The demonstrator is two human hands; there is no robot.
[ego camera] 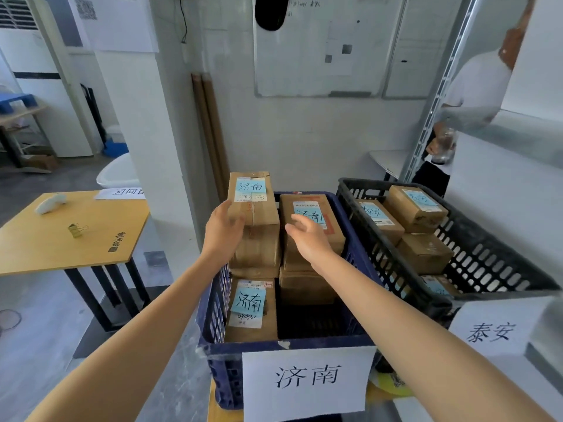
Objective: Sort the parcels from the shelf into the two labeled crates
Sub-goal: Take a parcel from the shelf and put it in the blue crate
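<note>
Two bare hands are reaching over the blue crate (pixel 335 341). The left hand (pixel 224 229) is gripping the near corner of the top parcel (pixel 253 197), which is sitting on a stack in that crate. The right hand (pixel 307 239), fingers loosely spread and holding nothing, is hovering over a second parcel (pixel 333 236), with the black crate (pixel 487 263) lying to its right.

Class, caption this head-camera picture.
Left hand holds a parcel atop the stack in the blue crate; right hand open.
</note>
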